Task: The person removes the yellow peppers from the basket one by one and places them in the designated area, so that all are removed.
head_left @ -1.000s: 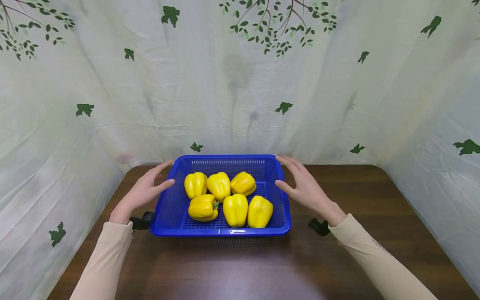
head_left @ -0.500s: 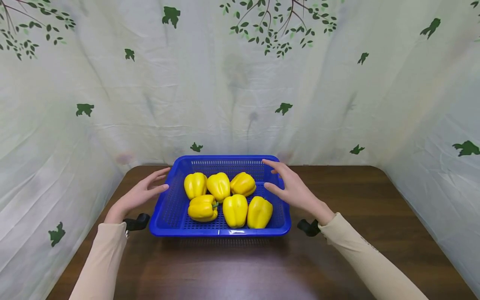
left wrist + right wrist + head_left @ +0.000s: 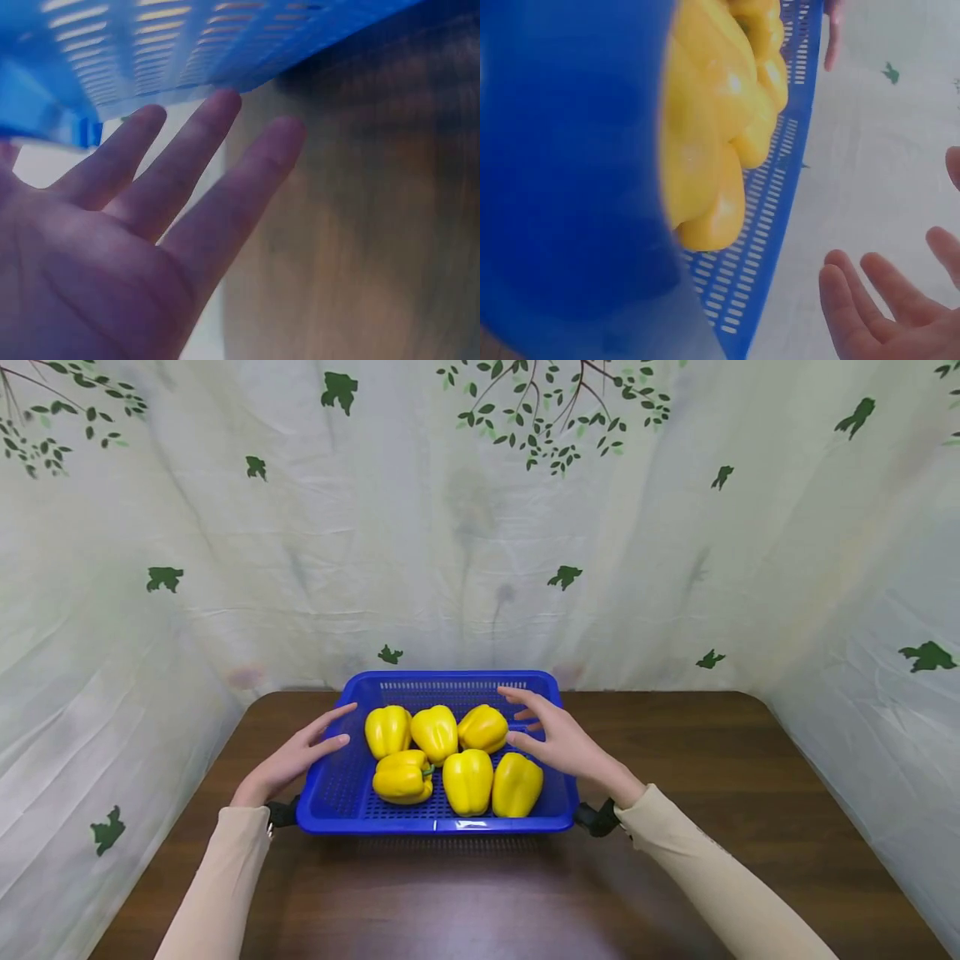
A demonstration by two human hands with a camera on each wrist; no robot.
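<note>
In the head view, six plump, glossy yellow peppers (image 3: pixel 467 781), one showing a green stem, lie in a blue basket (image 3: pixel 435 826) between the fingers of the left hand (image 3: pixel 291 757) and right hand (image 3: pixel 566 743). The left wrist view shows fingers spread beside the slotted wall; the right wrist view, loosely parted fingers near the rim.

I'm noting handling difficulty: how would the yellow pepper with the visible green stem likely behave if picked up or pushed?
The stemmed pepper would probably be slippery, since its skin looks smooth and shiny. Lying on its side, it might rock rather than roll freely, given its lobed shape. Pushed farther back, it would likely bump the pepper behind it.
</note>
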